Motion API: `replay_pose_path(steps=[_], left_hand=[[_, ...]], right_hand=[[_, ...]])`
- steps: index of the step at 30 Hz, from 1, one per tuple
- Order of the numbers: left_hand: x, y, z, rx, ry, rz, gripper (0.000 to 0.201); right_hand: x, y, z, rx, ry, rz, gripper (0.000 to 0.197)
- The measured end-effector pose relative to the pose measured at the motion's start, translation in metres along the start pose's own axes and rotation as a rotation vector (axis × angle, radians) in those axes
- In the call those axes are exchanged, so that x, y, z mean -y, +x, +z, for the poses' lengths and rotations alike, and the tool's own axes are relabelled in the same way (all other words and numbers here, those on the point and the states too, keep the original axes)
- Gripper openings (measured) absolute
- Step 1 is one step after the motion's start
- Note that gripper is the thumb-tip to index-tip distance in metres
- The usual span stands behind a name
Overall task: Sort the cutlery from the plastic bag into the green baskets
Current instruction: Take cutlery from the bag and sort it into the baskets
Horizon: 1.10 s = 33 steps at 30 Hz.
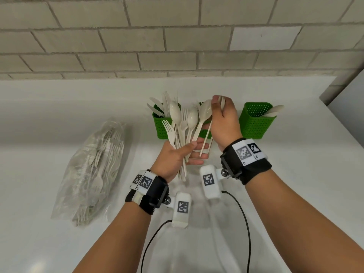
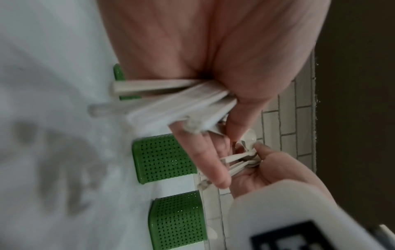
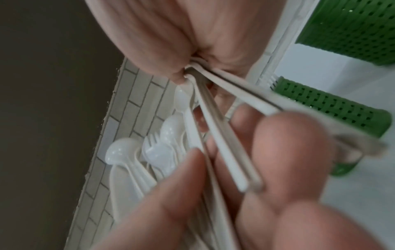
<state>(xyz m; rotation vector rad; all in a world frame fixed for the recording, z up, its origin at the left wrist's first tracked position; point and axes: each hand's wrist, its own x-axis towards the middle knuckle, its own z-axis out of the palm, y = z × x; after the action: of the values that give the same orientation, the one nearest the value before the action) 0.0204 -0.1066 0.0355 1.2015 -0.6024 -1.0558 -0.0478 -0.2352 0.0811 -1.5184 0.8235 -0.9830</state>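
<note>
My left hand (image 1: pixel 187 154) grips a fanned bundle of pale plastic spoons and forks (image 1: pixel 183 123) by the handles, held above the counter in front of the green baskets. My right hand (image 1: pixel 218 107) pinches a few spoons (image 3: pixel 222 135) near their bowls, and their handles hang down across the left fingers (image 3: pixel 288 152). The left basket (image 1: pixel 162 125) holds knives. The right basket (image 1: pixel 256 123) holds spoons. My hands hide most of the middle basket (image 2: pixel 164 157). The clear plastic bag (image 1: pixel 92 170), with several forks inside, lies on the counter to the left.
A white counter (image 1: pixel 59 119) runs back to a grey brick wall (image 1: pixel 177 36). Its right edge (image 1: pixel 350 133) slants away past the right basket. Wrist camera units and black cables (image 1: pixel 246 223) hang below both wrists.
</note>
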Motion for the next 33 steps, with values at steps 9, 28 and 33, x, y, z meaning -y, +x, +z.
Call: replay_pose_path(steps=[9, 28, 33], left_hand=[[0.013, 0.011, 0.011, -0.057, 0.068, 0.042, 0.015], [0.022, 0.012, 0.031, 0.175, -0.008, -0.192, 0.013], [0.032, 0.018, 0.037, 0.114, 0.12, -0.079, 0.015]], right_hand=[[-0.012, 0.005, -0.026, -0.154, 0.069, 0.0, 0.015], [-0.041, -0.027, -0.066, -0.139, 0.235, 0.149, 0.022], [-0.037, -0.026, -0.083, -0.341, 0.24, 0.089, 0.011]])
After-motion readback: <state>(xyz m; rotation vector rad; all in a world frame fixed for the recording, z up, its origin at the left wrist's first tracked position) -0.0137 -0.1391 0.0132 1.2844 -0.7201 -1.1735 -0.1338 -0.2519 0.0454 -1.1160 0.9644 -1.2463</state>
